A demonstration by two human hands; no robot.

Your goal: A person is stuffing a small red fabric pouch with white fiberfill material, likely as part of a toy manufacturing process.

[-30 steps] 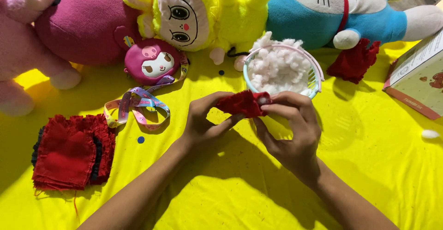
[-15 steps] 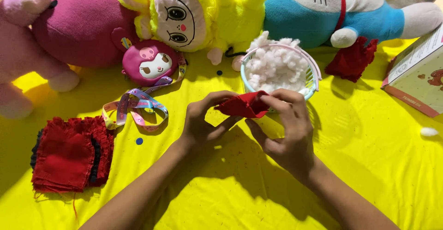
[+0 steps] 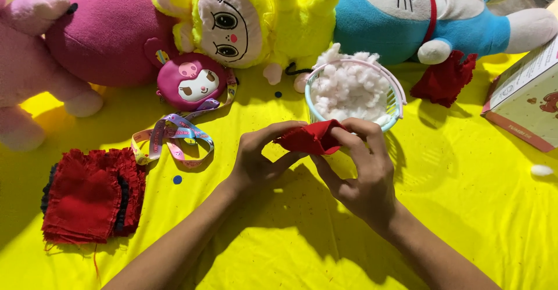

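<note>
left hand [image 3: 258, 159] fingers pinched | right hand [image 3: 360, 171] fingers curled, pinching

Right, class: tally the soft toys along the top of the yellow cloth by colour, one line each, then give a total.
Pink plush toys: 2, the large one and a small round-faced one
Yellow: 1, the doll
Blue: 1, the cat
Total: 4

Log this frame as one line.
left hand: pinching red cloth piece | right hand: pinching same piece | behind: basket of white stuffing | surface: yellow sheet
</note>
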